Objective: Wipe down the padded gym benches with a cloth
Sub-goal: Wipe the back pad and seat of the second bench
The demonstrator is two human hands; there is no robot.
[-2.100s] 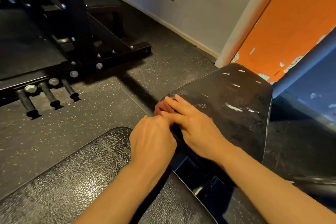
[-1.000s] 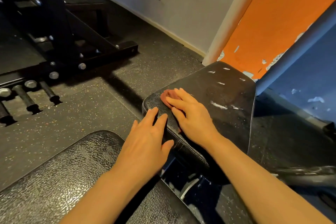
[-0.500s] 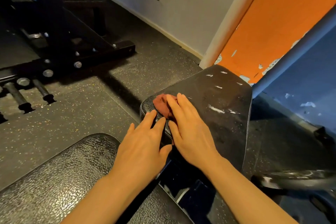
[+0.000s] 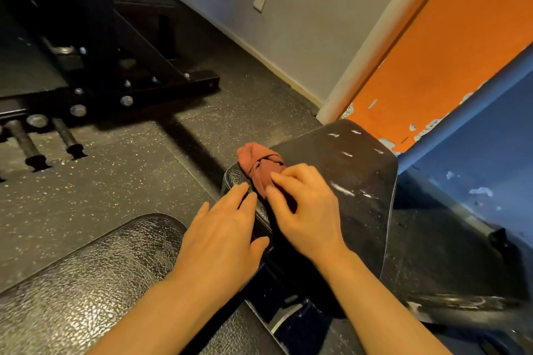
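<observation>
Hiding part of the rust-red cloth [image 4: 259, 166], the right hand [image 4: 305, 210] pinches it on the worn pad [image 4: 360, 181]. Cloth bunched, wrinkled. Left hand [image 4: 222, 239] flat, fingers straight, on the pad's near edge.

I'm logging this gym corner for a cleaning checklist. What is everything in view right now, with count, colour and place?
cloth: one, reddish-brown, bunched on the left corner of the far pad
far bench pad: one, black with white scuffs, centre right
near bench pad: one, black and glossy, bottom left
rack frame: one, black, top left on the floor
pegs: at least two, dark, far left
wall outlet: one, white, on the grey wall
orange panel: one, chipped paint, top right
left hand: fingers flat on the far pad's edge
right hand: fingers pinching the cloth
</observation>
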